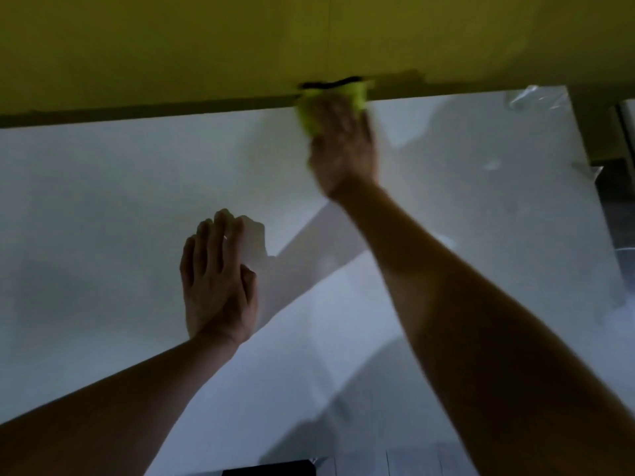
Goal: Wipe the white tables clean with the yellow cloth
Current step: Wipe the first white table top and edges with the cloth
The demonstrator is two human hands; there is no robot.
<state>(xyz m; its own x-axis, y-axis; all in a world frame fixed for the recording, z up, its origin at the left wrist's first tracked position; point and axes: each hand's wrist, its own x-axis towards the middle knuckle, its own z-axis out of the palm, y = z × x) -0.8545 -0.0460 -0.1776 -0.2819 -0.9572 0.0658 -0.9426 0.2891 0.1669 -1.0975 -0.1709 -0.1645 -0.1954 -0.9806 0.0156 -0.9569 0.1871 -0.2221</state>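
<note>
Because the right hand (343,146) presses the crumpled yellow cloth (330,101) flat-fingered at the smooth white desk's (103,207) far edge against the yellow wall (171,46), it may slip off; left hand (220,280) rests open, bracing.

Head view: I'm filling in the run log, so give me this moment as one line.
right hand: presses yellow cloth at white table's far edge | left hand: flat on table
</note>
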